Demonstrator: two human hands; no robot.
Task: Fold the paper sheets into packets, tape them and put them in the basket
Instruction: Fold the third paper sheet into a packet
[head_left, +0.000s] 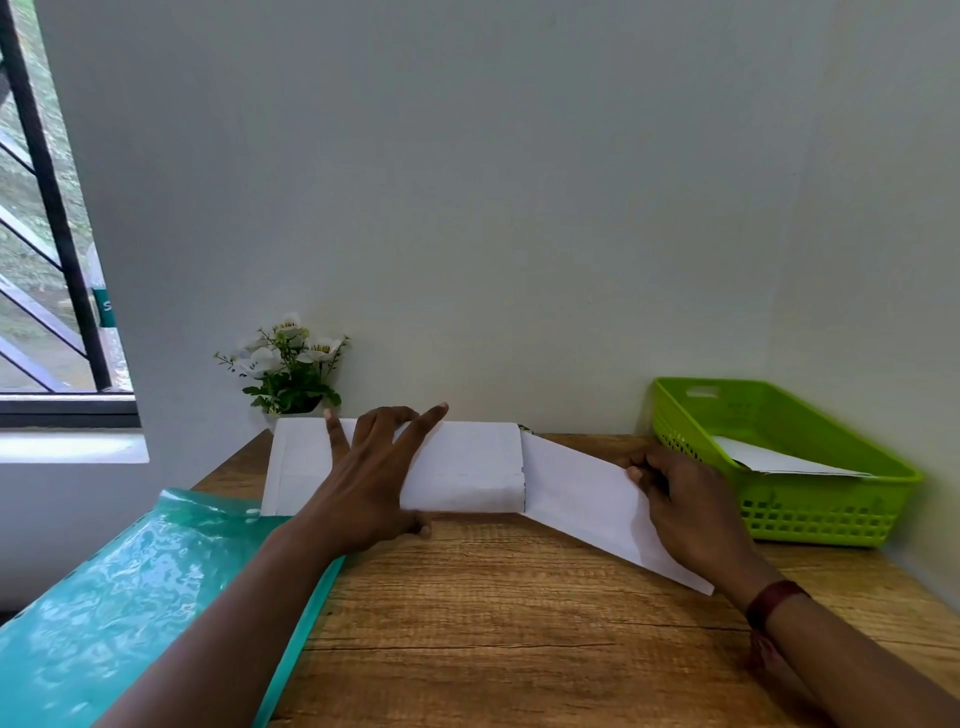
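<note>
Pressing paper sheet (467, 465) with flat, spread left grip (371, 478); pinching its flap in right grip (680, 499), beside green basket (821, 512).

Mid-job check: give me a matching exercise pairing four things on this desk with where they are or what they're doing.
Column 1
1 left hand
2 right hand
3 green basket
4 flowers

Column 2
A against the wall
B grips the paper sheet by its loose flap
C contains a white paper
D presses flat on the paper sheet

Pairs: 1-D, 2-B, 3-C, 4-A
</note>
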